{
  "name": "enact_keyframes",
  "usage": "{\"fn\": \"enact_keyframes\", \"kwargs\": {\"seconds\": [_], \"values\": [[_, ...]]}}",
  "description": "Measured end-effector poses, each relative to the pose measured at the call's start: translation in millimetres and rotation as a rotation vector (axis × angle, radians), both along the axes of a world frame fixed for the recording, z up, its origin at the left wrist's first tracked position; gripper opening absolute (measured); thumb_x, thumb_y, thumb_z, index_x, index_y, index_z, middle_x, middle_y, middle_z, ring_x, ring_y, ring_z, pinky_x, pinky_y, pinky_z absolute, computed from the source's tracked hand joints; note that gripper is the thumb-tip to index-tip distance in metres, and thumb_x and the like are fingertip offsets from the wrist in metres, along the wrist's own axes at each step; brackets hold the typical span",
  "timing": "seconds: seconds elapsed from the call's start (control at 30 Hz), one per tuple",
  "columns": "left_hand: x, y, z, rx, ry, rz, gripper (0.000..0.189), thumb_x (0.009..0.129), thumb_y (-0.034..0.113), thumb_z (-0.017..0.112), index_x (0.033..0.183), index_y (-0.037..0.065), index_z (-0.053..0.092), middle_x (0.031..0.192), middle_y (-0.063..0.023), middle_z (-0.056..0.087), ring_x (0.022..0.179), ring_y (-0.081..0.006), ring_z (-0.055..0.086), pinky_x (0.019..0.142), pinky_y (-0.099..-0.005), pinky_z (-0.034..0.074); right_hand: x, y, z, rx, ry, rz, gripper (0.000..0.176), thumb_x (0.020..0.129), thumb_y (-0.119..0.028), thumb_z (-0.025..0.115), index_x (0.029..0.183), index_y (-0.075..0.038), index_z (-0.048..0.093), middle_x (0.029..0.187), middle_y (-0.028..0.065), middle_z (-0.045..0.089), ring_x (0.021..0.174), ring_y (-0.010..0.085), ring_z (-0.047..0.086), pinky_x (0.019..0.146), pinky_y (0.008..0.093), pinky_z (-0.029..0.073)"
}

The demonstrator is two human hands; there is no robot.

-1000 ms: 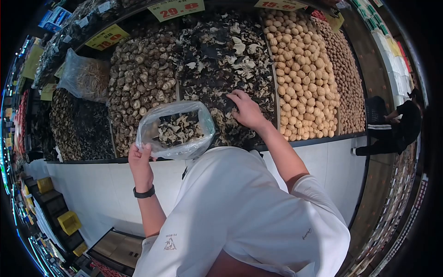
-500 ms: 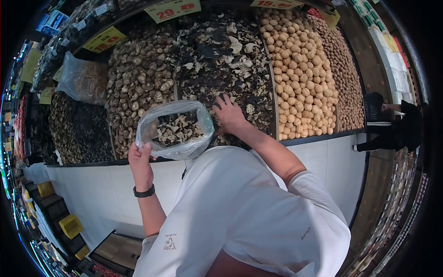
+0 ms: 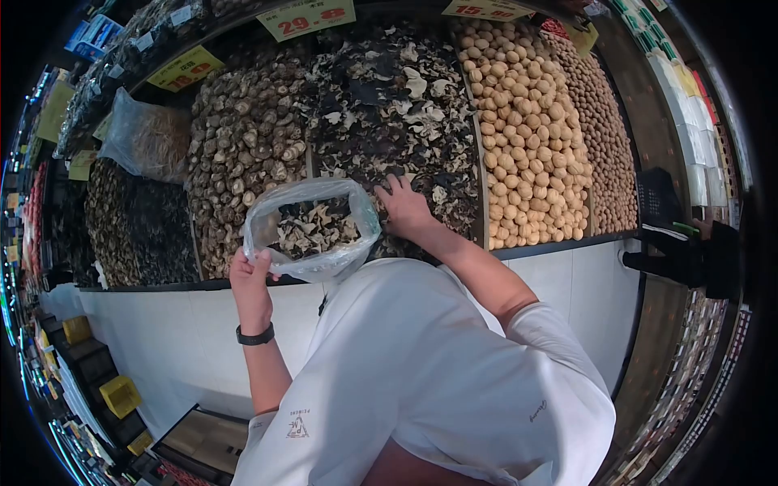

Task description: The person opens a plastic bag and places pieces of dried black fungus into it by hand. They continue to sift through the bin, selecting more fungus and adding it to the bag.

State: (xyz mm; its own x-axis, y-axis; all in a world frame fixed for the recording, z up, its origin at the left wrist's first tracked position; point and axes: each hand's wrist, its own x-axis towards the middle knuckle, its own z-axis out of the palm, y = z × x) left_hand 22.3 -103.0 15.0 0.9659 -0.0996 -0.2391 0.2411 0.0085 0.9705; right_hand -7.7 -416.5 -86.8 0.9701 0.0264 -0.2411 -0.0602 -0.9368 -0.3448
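Note:
My left hand (image 3: 253,275) pinches the near-left rim of a clear plastic bag (image 3: 344,261), thumb uppermost. The bag's mouth gapes upward, and dried black fungus pieces (image 3: 314,228) lie inside it. Just right of the bag, my right hand (image 3: 407,212) rests palm down on the loose dried black fungus (image 3: 381,121) in the bin, fingers a little apart and bent into the pieces. Its fingertips are partly hidden among the dark fungus; nothing shows held in it.
Dried shiitake mushrooms (image 3: 247,130) fill the bin on the left, walnuts (image 3: 531,146) the one on the right. A tied plastic bag (image 3: 146,138) lies on the far-left goods. Price signs (image 3: 306,18) stand behind. Another person (image 3: 717,255) stands at far right.
My right hand has drawn slightly nearer me, its fingers less stretched and more bent into the fungus. The bag and my left hand have shifted slightly right. The other person has moved.

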Motion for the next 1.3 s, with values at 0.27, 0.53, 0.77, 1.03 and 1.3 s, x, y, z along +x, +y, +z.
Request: {"fn": "enact_keyframes", "kwargs": {"seconds": [0.27,0.53,0.77,1.03,1.3], "values": [[0,0,-1,-0.02,-0.009,-0.017,0.012,0.096,0.014,0.068,0.098,0.007,0.059,0.081,-0.0013,0.065,0.064,-0.0069,0.057,0.057,-0.0217,0.045,-1,-8,-4,0.055,0.023,0.01,0.065,0.067,-0.017,0.08,0.127,-0.006,0.057,0.146,0.0236,0.041,0.134,0.0392,0.042,0.1,0.0453,0.052],[2,-1,-5,-0.008,-0.005,-0.023,0.015,0.096,0.016,0.069,0.098,0.005,0.059,0.078,-0.0017,0.065,0.062,-0.0076,0.057,0.056,-0.0217,0.043,-4,4,-15,-0.035,-0.126,-0.053,0.05,0.067,-0.014,0.078,0.114,-0.004,0.065,0.139,0.0211,0.045,0.128,0.0372,0.046,0.095,0.0446,0.054],[3,-1,-4,-0.012,-0.004,-0.019,0.014,0.096,0.015,0.069,0.097,0.006,0.059,0.077,-0.0014,0.064,0.062,-0.0075,0.056,0.057,-0.0218,0.043,-2,-8,-14,0.025,-0.081,-0.022,0.046,0.068,-0.016,0.078,0.111,-0.006,0.066,0.137,0.0209,0.048,0.125,0.0374,0.049,0.094,0.0447,0.054],[3,5,-9,-0.008,-0.012,-0.047,0.014,0.098,0.016,0.066,0.103,0.006,0.06,0.082,-0.0002,0.063,0.065,-0.0067,0.056,0.056,-0.0223,0.044,-5,-39,2,0.347,-0.104,-0.219,0.044,0.07,-0.018,0.076,0.113,-0.012,0.067,0.141,0.0168,0.051,0.125,0.0366,0.054,0.102,0.045,0.049],[3,0,-2,-0.036,0.011,-0.031,0.015,0.095,0.016,0.07,0.099,0.007,0.059,0.082,-0.0004,0.065,0.065,-0.0063,0.057,0.057,-0.0212,0.044,5,-75,15,0.846,-0.267,-0.357,0.037,0.078,-0.003,0.075,0.114,-0.003,0.066,0.117,0.0064,0.064,0.113,0.0177,0.059,0.102,0.031,0.044]]}}
